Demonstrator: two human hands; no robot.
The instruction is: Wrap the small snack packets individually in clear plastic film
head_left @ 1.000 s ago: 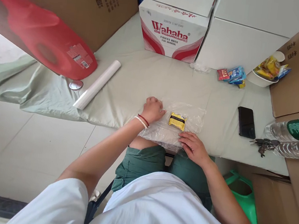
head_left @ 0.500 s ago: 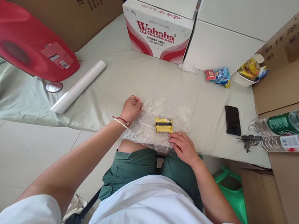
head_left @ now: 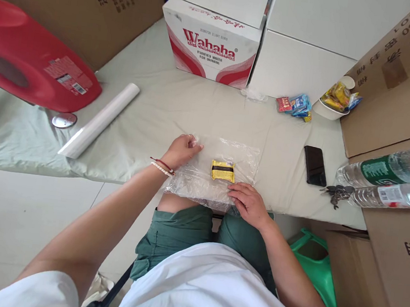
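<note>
A crinkled sheet of clear plastic film (head_left: 195,185) lies over the table's front edge, part of it hanging down towards my lap. On it rests a small yellow snack packet (head_left: 222,171) with a dark band across its middle. My left hand (head_left: 184,151) has the film's far left corner pinched between its curled fingers; a red cord and a white bead bracelet circle that wrist. Just below and right of the packet, my right hand (head_left: 249,205) lies with fingers stretched out on the film, close to the packet's lower right corner.
To the left lie a white film roll (head_left: 100,119), a round shiny disc (head_left: 64,120) and a red jug (head_left: 33,62). Rightward are a phone (head_left: 314,165), keys (head_left: 337,193), water bottles (head_left: 386,168), snack packets (head_left: 296,105) and a white bowl (head_left: 328,110). Boxes line the back.
The film's far left part lies flatter and less bunched. My left hand has turned a little, its index finger reaching further right. My right hand stays almost where it was. The view has shifted slightly.
</note>
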